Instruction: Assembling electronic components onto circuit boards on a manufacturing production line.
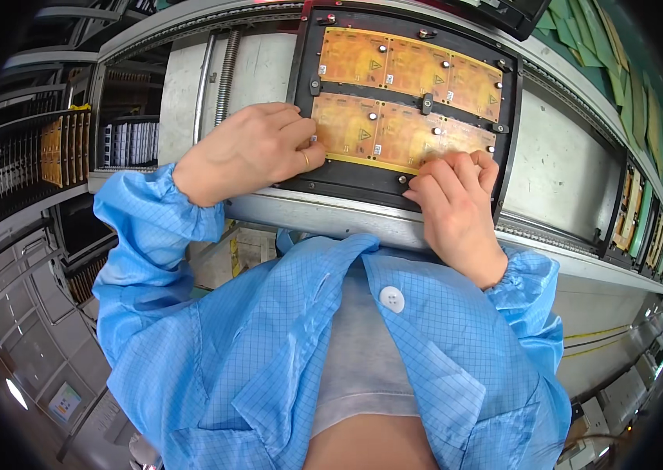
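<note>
A black carrier frame [355,177] holds two yellow-orange circuit board panels, one behind the other. At the left end of the near circuit board panel [351,129], my left hand [257,147] has its fingers curled, thumb and fingertips at the panel's edge. My right hand [460,204] is closed over the near edge toward the right, with bent fingers on the panel; its fingertips are partly hidden. The far circuit board panel [410,66] lies flat in the carrier, touched by neither hand. Small black clips [427,103] sit between and around the panels.
The carrier rests across a metal conveyor rail [331,215]. A threaded rod [227,74] runs at its left. Racks with upright boards [65,149] stand at far left, and more boards [629,207] at right. Green sheets [621,78] lie at the back right.
</note>
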`<state>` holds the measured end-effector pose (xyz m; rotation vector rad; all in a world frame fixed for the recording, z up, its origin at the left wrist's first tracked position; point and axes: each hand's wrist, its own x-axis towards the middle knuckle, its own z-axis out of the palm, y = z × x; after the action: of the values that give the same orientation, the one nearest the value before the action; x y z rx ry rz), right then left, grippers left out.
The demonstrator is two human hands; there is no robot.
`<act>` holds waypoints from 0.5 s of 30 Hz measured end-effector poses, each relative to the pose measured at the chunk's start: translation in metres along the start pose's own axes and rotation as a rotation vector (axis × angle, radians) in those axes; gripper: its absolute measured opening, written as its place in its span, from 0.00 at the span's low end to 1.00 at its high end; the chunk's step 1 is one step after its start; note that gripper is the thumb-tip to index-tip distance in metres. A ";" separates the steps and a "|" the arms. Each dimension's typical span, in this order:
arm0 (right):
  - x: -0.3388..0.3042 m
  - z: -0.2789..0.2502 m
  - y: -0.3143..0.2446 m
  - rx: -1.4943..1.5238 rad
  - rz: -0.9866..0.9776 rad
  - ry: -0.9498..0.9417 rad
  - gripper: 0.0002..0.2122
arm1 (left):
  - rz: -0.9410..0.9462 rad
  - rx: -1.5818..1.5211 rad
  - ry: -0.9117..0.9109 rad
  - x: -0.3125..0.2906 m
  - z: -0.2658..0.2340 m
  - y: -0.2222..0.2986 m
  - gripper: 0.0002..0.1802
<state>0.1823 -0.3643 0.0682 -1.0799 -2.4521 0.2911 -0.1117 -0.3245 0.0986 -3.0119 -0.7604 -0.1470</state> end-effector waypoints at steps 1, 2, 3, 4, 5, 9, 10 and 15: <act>0.003 -0.003 0.000 -0.061 -0.027 -0.027 0.06 | 0.024 -0.015 -0.032 0.001 0.001 -0.001 0.09; 0.007 -0.007 0.001 -0.066 -0.023 -0.028 0.06 | 0.029 -0.017 -0.027 0.002 0.001 -0.001 0.09; 0.013 -0.012 0.002 -0.112 -0.104 -0.104 0.05 | 0.032 -0.008 -0.032 0.003 0.000 0.000 0.08; 0.018 -0.016 0.005 -0.158 -0.184 -0.181 0.04 | 0.036 0.001 -0.036 0.004 -0.001 0.001 0.08; 0.022 -0.017 0.010 -0.142 -0.238 -0.168 0.04 | 0.044 -0.002 -0.033 0.004 -0.002 0.003 0.08; 0.041 -0.022 0.036 -0.066 -0.438 -0.192 0.05 | 0.011 -0.018 -0.047 0.008 -0.003 0.005 0.08; 0.041 -0.026 0.040 -0.074 -0.426 -0.199 0.05 | -0.007 -0.041 -0.065 0.012 -0.006 0.006 0.09; 0.018 -0.063 0.066 -0.014 -0.101 -0.035 0.11 | -0.327 -0.178 -0.082 0.015 -0.019 0.030 0.22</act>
<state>0.2440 -0.3063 0.1051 -0.9609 -2.5330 0.2640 -0.0854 -0.3448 0.1192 -3.0449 -1.3125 -0.1034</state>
